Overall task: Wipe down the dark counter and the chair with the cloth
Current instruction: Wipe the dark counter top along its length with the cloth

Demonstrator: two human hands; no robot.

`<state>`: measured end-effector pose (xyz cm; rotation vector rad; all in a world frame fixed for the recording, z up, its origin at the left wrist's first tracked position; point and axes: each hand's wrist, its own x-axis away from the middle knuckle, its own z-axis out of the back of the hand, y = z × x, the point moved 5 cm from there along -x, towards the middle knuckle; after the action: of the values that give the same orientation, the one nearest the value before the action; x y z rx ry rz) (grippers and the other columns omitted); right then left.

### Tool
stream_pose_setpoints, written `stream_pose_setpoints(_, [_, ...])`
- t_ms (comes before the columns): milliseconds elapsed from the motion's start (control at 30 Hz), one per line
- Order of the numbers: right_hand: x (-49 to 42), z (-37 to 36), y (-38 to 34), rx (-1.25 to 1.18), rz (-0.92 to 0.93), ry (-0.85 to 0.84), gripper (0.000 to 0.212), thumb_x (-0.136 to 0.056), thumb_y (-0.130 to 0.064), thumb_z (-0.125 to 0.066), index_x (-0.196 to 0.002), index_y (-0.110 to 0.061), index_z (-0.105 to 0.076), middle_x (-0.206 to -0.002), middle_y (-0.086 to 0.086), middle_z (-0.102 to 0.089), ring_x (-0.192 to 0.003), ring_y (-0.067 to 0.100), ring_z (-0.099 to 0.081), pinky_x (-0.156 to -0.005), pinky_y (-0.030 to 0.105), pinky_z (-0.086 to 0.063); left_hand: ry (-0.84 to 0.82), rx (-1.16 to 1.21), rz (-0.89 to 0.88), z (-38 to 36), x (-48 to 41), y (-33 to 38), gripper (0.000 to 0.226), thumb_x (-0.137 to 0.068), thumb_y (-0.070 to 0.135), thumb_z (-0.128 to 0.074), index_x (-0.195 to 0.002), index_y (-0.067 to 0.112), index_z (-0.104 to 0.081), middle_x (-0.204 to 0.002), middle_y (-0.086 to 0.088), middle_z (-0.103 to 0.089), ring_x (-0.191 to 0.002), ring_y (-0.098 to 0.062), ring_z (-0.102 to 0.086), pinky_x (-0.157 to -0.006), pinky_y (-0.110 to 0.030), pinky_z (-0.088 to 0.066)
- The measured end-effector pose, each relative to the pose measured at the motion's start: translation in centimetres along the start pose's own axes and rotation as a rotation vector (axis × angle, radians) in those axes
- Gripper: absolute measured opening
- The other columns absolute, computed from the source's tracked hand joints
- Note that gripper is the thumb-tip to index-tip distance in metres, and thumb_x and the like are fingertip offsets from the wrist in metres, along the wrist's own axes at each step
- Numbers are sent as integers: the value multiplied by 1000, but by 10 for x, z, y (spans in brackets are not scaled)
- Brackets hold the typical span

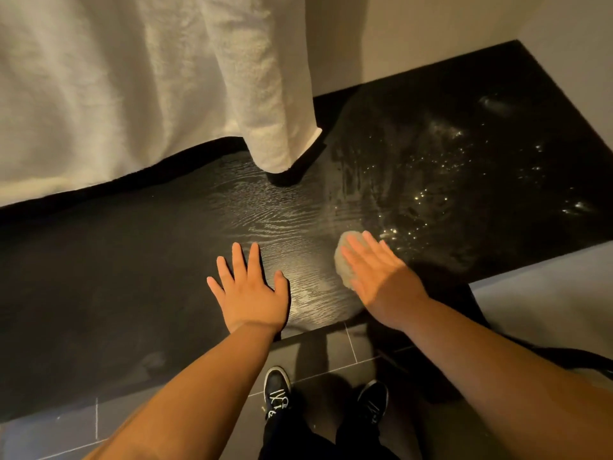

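Left hand (250, 290) braces flat on desk (132, 277), fingers (237, 257) spread; right hand (378, 273), fingers straight, presses cloth (343, 263); droplets (441, 180) at 2 o'clock.

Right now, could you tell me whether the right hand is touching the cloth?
Touching. The head view shows the right hand laid flat over the cloth, pressing it onto the counter.

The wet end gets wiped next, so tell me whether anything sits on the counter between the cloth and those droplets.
Nothing visible does. The cloth, under the right hand, lies beside the droplets on the dark counter, with bare surface between. The white curtain hangs at the back, left of that path.
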<state>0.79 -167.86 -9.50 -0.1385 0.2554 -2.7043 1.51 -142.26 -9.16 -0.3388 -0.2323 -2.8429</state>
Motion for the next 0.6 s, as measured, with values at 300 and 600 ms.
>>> stream_pose_setpoints(300, [4,21,-4,-31,-190,14,65,-96,-25,-60,-151,1,-36,-159,22,-29,-148,43,-27,-120,55,-32,48,35,-11,0,1,1,75,-98,61,-32,-166,33,-19,-177,-1,-7,-161,-37,0,-128,-63,-3])
stream_pose_setpoints(600, [5,22,61,-42,-207,15,53,-99,-21,-39,-150,-9,-38,-159,18,-30,-147,47,-28,-121,54,-27,58,17,-8,-1,1,0,75,-98,61,-33,-166,33,-20,-177,0,-6,-161,-37,0,-128,-63,-3])
